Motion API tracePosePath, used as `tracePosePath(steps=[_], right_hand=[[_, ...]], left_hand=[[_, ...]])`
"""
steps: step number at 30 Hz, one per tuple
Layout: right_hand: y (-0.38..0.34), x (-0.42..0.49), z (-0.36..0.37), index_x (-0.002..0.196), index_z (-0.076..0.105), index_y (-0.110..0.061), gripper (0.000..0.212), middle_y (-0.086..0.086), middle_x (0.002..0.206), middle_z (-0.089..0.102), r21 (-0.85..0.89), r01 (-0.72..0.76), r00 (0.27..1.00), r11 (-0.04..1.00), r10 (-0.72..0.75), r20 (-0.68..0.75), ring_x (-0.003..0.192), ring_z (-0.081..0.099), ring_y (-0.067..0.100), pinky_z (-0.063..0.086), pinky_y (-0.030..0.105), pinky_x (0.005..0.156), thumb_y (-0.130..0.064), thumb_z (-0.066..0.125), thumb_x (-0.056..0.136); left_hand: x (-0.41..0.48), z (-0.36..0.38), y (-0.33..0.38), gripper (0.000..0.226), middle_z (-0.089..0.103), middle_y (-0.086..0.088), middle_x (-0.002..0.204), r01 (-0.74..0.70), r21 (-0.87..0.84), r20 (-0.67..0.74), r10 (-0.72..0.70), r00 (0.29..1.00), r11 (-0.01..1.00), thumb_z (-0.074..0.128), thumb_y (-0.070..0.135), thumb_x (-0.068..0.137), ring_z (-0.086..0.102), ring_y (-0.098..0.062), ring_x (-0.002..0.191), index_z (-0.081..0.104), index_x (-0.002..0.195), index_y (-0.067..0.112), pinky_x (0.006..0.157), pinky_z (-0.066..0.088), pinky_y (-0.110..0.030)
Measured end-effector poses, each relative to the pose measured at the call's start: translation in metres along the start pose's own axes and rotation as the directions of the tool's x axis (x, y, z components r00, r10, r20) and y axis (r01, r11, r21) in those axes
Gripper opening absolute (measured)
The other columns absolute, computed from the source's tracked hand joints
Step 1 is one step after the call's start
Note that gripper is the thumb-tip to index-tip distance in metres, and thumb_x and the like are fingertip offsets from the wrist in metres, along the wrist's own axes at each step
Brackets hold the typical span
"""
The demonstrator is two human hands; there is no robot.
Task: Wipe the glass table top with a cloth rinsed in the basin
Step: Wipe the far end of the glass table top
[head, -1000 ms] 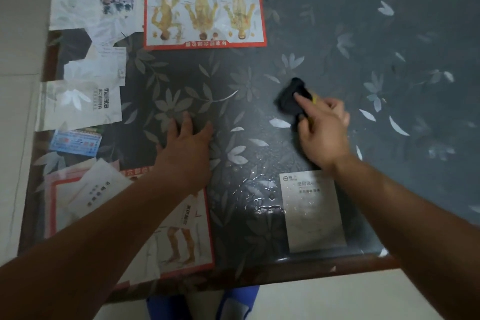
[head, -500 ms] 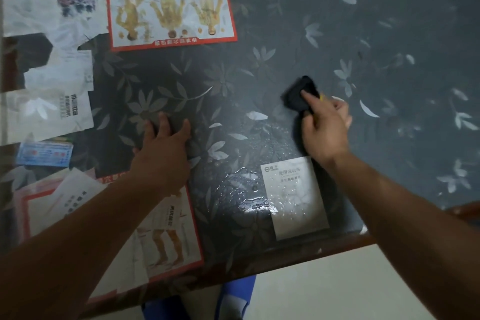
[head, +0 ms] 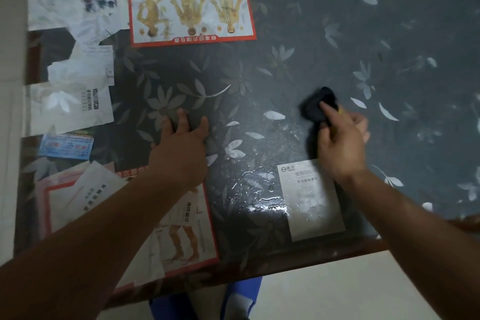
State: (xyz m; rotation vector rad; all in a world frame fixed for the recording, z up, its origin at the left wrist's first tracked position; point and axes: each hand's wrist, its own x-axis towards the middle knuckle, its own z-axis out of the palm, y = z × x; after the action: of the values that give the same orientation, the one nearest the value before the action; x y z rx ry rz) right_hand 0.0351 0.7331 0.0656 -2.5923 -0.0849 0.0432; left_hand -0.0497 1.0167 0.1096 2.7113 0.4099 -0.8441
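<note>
The glass table top [head: 389, 34] has a dark leaf pattern and papers lying under the glass. My right hand [head: 342, 145] presses a bunched dark cloth [head: 315, 105] onto the glass right of centre, index finger laid over it. A small yellow edge shows beside the cloth. My left hand [head: 181, 148] rests flat on the glass left of centre, fingers spread, holding nothing. Water drops and a wet sheen [head: 259, 189] lie between my hands near the front edge. No basin is in view.
Under the glass lie a red-bordered chart [head: 192, 5] at the back, white papers [head: 72, 101] at the left and a white leaflet [head: 314, 200] at the front. The wooden table edge [head: 285, 265] runs along the front, with pale floor and blue fabric [head: 241, 296] below.
My right hand with the cloth has slid a little to the right across the glass. My left hand stays flat in about the same place. The view has shifted slightly.
</note>
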Motion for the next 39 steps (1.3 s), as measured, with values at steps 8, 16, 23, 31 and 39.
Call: tracePosePath(steps=[8, 16, 23, 31, 39], right_hand=[[-0.088, 0.013, 0.04, 0.133, 0.062, -0.024, 0.043, -0.023, 0.099, 0.053, 0.244, 0.282, 0.943, 0.928, -0.315, 0.106, 0.105, 0.036, 0.013, 0.028, 0.034, 0.093, -0.016, 0.049, 0.092], [-0.125, 0.098, 0.077, 0.137, 0.058, -0.031, 0.047, -0.005, 0.148, 0.051, 0.022, 0.419, 0.878, 0.908, -0.411, 0.246, 0.132, 0.039, 0.027, 0.018, 0.039, 0.107, -0.018, 0.046, 0.093], [-0.096, 0.032, 0.054, 0.127, 0.067, -0.022, 0.046, 0.0, 0.125, 0.066, 0.218, 0.529, 0.756, 0.82, -0.572, 0.317, 0.123, 0.048, 0.028, 0.031, 0.041, 0.101, -0.009, 0.049, 0.087], [-0.069, 0.017, 0.045, 0.127, 0.067, -0.024, 0.043, -0.004, 0.122, 0.063, 0.158, 0.388, 0.882, 0.908, -0.416, 0.222, 0.124, 0.042, 0.023, 0.018, 0.023, 0.095, -0.012, 0.053, 0.089], [-0.036, -0.036, 0.006, 0.137, 0.059, -0.02, 0.042, 0.001, 0.104, 0.064, 0.201, 0.053, 0.995, 0.978, -0.068, 0.069, 0.118, 0.046, 0.026, 0.037, 0.032, 0.107, -0.018, 0.048, 0.096]], left_hand=[[-0.006, 0.005, -0.011, 0.076, -0.016, 0.001, 0.165, -0.016, 0.02, -0.061, 0.018, 0.998, 1.0, 0.05, 0.04, 0.097, -0.017, -0.031, 0.151, 0.001, 0.156, 0.042, 0.116, 0.005, -0.068], [-0.004, 0.017, -0.022, 0.077, -0.024, 0.006, 0.163, -0.048, -0.064, -0.059, 0.045, 0.997, 0.997, 0.05, 0.042, 0.097, -0.03, -0.026, 0.147, -0.002, 0.154, 0.045, 0.112, -0.006, -0.073], [-0.006, 0.015, -0.021, 0.077, -0.022, 0.006, 0.164, -0.051, -0.095, -0.079, 0.044, 0.996, 0.994, 0.05, 0.043, 0.096, -0.029, -0.025, 0.148, 0.0, 0.155, 0.043, 0.113, -0.007, -0.072], [-0.007, 0.013, -0.02, 0.076, -0.02, 0.005, 0.164, -0.043, -0.098, -0.062, 0.037, 0.997, 0.994, 0.052, 0.04, 0.097, -0.027, -0.025, 0.148, 0.003, 0.155, 0.042, 0.114, -0.006, -0.071], [-0.014, 0.023, -0.032, 0.053, 0.019, -0.002, 0.161, -0.165, -0.225, -0.269, 0.101, 0.958, 0.96, 0.059, 0.025, 0.091, 0.012, -0.03, 0.151, 0.043, 0.141, 0.03, 0.116, 0.002, -0.067]])
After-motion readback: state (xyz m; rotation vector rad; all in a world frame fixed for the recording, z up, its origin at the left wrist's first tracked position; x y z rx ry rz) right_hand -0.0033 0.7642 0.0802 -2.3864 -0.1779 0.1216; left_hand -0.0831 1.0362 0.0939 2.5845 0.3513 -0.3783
